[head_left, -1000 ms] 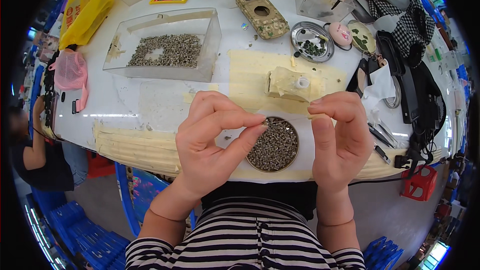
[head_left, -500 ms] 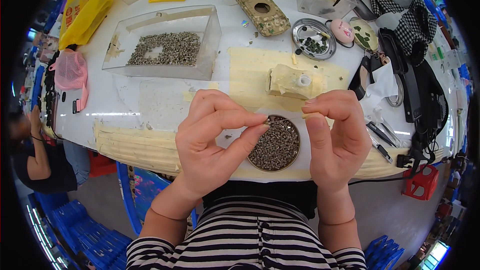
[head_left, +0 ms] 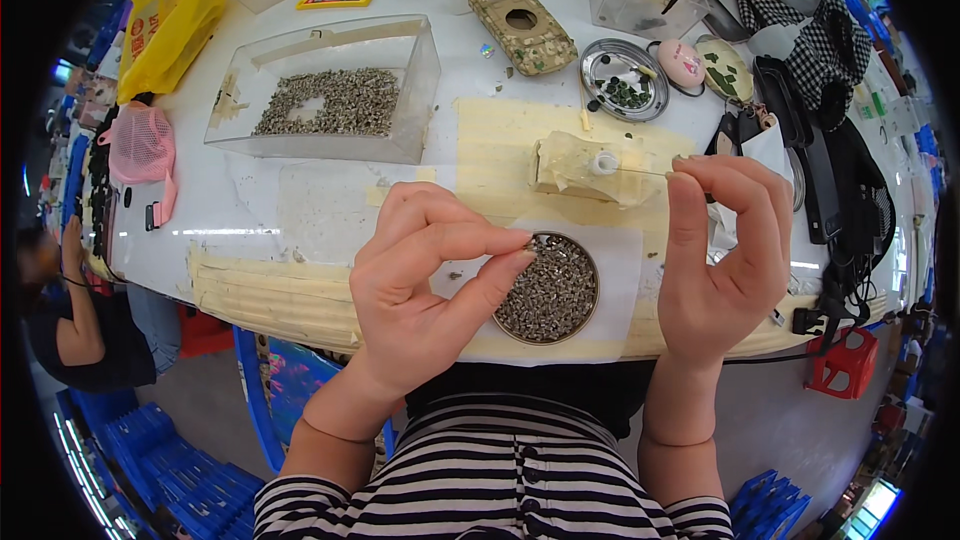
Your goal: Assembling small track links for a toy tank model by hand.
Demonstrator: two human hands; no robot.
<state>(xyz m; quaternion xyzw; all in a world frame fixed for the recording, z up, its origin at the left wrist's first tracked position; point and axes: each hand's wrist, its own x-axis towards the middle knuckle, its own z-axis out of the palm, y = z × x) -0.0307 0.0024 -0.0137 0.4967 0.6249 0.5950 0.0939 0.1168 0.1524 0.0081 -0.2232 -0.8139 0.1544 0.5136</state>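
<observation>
My left hand (head_left: 420, 285) is pinched at the fingertips over the upper left rim of a round dish (head_left: 598, 290). Whatever lies between those fingertips is too small to name. Small silvery metal pieces (head_left: 548, 295) fill the dish. Between thumb and forefinger, my right hand (head_left: 728, 250) grips a thin needle-like tool (head_left: 645, 172). Its tip points left, at a small white cup (head_left: 605, 162) on a tape-covered block (head_left: 562, 165); I cannot tell whether it touches. White paper (head_left: 622, 325) lies under the dish.
A clear plastic box (head_left: 420, 90) with more metal pieces stands at the back left. Behind the block are a camouflage-patterned case (head_left: 522, 28) and a steel plate (head_left: 590, 55) with dark green bits. Pouches and straps (head_left: 830, 170) crowd the right side. Another person (head_left: 85, 320) sits far left.
My right hand has moved right and up, away from the left fingertips, bringing the needle-like tool's tip to the white cup. My left hand has stayed almost still.
</observation>
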